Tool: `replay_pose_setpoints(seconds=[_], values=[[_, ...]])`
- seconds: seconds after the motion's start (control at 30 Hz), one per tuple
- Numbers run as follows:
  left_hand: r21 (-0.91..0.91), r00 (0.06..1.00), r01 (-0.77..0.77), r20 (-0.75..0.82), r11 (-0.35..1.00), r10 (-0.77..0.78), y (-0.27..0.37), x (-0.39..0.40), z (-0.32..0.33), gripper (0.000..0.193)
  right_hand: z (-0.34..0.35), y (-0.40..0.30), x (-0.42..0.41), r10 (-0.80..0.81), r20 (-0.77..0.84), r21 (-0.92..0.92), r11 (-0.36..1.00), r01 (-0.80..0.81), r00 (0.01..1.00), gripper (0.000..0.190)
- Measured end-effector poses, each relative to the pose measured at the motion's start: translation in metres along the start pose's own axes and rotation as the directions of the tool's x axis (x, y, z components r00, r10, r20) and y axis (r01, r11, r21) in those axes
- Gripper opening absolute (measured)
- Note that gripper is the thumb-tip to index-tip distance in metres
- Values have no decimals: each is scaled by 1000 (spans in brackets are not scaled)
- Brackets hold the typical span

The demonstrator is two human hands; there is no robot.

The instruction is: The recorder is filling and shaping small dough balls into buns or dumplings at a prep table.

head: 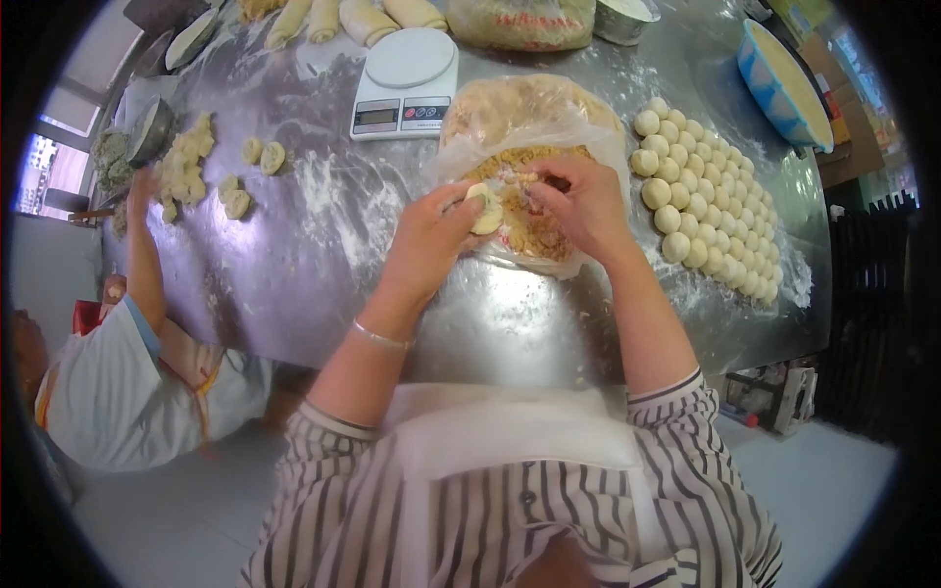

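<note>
My left hand (434,228) holds a flattened round piece of pale dough (485,210) between thumb and fingers, at the near left edge of an open plastic bag (607,147). Crumbly yellow-brown filling (531,234) lies inside the bag's mouth. Over that filling, my right hand (584,202) curls, its thumb and fingers pinching a small amount of crumbs. The bag's far part bulges with more of the same filling, seen through the plastic. Right of the bag, many round dough balls (709,198) sit close together in rows on the steel table (316,294).
A white kitchen scale (410,73) stands behind the bag. Dough rolls (366,23), another filled bag (520,26) and a metal bowl (625,18) line the back. A blue-and-white basin (783,84) is far right. At left, a co-worker's hand (143,192) touches dough pieces (185,163).
</note>
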State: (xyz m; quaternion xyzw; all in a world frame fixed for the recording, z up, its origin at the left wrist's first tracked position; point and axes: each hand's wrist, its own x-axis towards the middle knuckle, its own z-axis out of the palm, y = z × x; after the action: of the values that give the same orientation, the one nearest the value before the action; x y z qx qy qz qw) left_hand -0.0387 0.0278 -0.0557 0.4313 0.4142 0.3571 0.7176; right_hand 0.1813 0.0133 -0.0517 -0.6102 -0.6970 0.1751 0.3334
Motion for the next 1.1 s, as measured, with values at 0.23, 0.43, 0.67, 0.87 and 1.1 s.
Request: replay_pose_setpoints(seconds=[0.23,0.43,0.67,0.87,1.1], values=[[37,986,68,147,997,-73,13,17,17,41,-10,-21,-2,-24,29,286,958,15,999,27],[175,993,5,116,985,-26,7,24,20,39,-11,-35,-4,-167,18,87,982,165,986,40],[187,998,-55,47,981,47,15,28,22,33,-6,-29,-9,-46,-91,197,978,63,995,41],[13,999,21,50,1000,-21,21,26,6,35,-17,-23,-17,-42,-62,-83,996,36,997,53],[-343,940,219,326,913,-104,33,14,14,43,-10,-34,-13,-45,79,267,964,22,996,91]])
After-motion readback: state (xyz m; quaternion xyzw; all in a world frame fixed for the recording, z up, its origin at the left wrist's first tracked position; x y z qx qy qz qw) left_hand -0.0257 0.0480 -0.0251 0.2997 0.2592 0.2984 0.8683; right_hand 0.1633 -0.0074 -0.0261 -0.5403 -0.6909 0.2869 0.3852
